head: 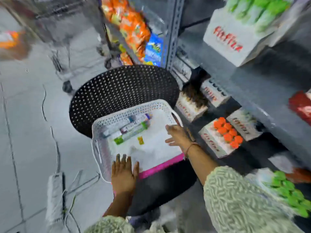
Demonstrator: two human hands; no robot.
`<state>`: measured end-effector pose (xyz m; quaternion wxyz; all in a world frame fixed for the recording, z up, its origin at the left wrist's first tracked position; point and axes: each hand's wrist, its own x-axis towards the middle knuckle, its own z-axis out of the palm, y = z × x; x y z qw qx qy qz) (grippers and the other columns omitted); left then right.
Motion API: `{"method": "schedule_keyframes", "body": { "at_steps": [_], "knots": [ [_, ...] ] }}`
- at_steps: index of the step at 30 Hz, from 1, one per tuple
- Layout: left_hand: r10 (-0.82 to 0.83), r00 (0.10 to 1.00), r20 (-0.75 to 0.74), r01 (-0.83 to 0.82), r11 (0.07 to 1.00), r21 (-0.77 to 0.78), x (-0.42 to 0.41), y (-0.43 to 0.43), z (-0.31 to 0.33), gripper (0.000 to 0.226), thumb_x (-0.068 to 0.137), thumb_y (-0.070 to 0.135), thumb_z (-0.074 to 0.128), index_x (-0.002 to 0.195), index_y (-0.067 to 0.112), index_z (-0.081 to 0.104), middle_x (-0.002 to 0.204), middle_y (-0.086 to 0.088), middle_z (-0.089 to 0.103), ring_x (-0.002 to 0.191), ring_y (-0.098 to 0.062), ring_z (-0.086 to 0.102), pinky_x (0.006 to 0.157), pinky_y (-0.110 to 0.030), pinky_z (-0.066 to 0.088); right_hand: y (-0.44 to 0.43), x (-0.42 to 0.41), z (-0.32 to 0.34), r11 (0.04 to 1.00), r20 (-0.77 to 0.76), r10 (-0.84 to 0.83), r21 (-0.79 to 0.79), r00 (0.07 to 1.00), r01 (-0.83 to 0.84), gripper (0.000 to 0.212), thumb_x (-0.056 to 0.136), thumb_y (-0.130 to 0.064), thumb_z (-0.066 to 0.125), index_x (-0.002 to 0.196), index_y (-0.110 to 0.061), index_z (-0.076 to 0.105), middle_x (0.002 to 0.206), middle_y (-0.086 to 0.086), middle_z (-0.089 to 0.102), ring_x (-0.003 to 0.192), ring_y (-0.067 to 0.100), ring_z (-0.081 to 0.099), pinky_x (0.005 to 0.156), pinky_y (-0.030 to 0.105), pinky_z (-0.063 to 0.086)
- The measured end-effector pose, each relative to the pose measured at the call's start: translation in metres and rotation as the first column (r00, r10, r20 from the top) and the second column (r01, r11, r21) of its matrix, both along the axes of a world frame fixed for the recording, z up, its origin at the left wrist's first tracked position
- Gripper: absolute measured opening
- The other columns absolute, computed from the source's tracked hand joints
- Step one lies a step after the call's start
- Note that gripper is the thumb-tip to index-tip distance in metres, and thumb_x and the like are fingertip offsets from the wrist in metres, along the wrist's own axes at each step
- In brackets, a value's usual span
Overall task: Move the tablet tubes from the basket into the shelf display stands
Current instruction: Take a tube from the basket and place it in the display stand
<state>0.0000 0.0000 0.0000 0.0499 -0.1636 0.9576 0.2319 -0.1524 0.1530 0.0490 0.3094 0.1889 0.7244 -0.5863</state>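
Your view is blurred, so fine detail is lost. The grey metal shelf unit (262,84) fills the right side, and on its boards stand white cardboard display stands: one at the top (235,37) loaded with green-capped tubes, one on a lower board (217,142) with orange-capped tubes (228,132) packed along its right edge, and others beside it whose contents you cannot make out. A black perforated chair (121,91) stands on the floor just left of the shelf. The white perforated basket (102,148) rests on the chair's near edge, over something pink (161,167) that shows along the basket's near right edge. The tablet tubes (129,130) lie in a loose cluster in the basket's far left corner, with green, blue and purple ends; how many you cannot tell. A small yellow-green item (141,140) lies apart from them toward the middle. Your left hand (124,174) lies flat on the basket's near rim, fingers spread wide, holding nothing. Your right hand (177,136) is at the basket's right edge, fingers wide and pointing in toward the tubes, empty.
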Motion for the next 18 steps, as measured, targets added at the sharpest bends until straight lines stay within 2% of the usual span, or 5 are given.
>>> {"method": "schedule_keyframes", "body": {
  "at_steps": [3,6,10,14,18],
  "knots": [
    [0.007,0.996,0.092,-0.004,0.999,-0.033,0.001,-0.002,-0.021,0.087,0.093,0.049,-0.004,0.107,-0.006,0.061,0.115,-0.029,0.061,0.111,-0.049,0.051,0.095,-0.061,0.036,-0.037,-0.022,-0.042,0.996,0.077,-0.088,-0.011,0.993,0.089,0.017,0.092,-0.016,0.049,0.087,-0.003,0.059,0.074,0.010,0.052,0.046,0.014,0.061,0.049,0.023,0.047],
    [-0.004,0.999,0.054,0.009,0.995,-0.101,0.001,-0.005,-0.036,0.078,0.095,0.046,-0.001,0.115,-0.002,0.058,0.124,-0.023,0.057,0.118,-0.045,0.046,0.103,-0.049,0.022,-0.080,-0.036,-0.082,0.996,0.134,-0.092,0.012,0.987,0.091,0.044,0.090,-0.029,0.051,0.116,0.007,0.052,0.093,0.014,0.055,0.070,0.020,0.058,0.063,0.026,0.051],
    [-0.008,0.999,-0.041,0.001,0.986,-0.165,0.002,-0.008,-0.050,0.069,0.096,0.044,0.005,0.121,0.000,0.052,0.129,-0.023,0.052,0.120,-0.044,0.043,0.102,-0.044,0.019,-0.120,-0.051,-0.112,0.975,0.133,-0.222,0.032,0.966,0.220,0.050,0.083,-0.032,0.059,0.118,0.003,0.051,0.120,0.021,0.059,0.108,0.033,0.060,0.096,0.044,0.051],
    [-0.006,1.000,-0.008,0.005,0.990,-0.144,0.005,-0.008,-0.047,0.070,0.096,0.045,0.004,0.125,0.000,0.049,0.132,-0.023,0.049,0.123,-0.044,0.039,0.106,-0.040,0.014,-0.117,-0.046,-0.111,0.922,0.104,-0.381,-0.030,0.919,0.385,0.021,0.073,-0.015,0.072,0.075,0.005,0.063,0.095,0.028,0.067,0.080,0.033,0.065,0.086,0.053,0.055],
    [0.009,0.999,0.041,-0.004,0.995,-0.104,0.007,-0.014,-0.045,0.078,0.093,0.052,-0.001,0.129,-0.001,0.042,0.136,-0.024,0.043,0.127,-0.043,0.032,0.109,-0.036,0.007,-0.080,-0.025,-0.076,0.859,-0.040,-0.500,-0.154,0.865,0.489,0.021,0.073,-0.005,0.072,0.083,0.009,0.061,0.089,0.025,0.065,0.079,0.029,0.061,0.072,0.041,0.058]
  ]
}}
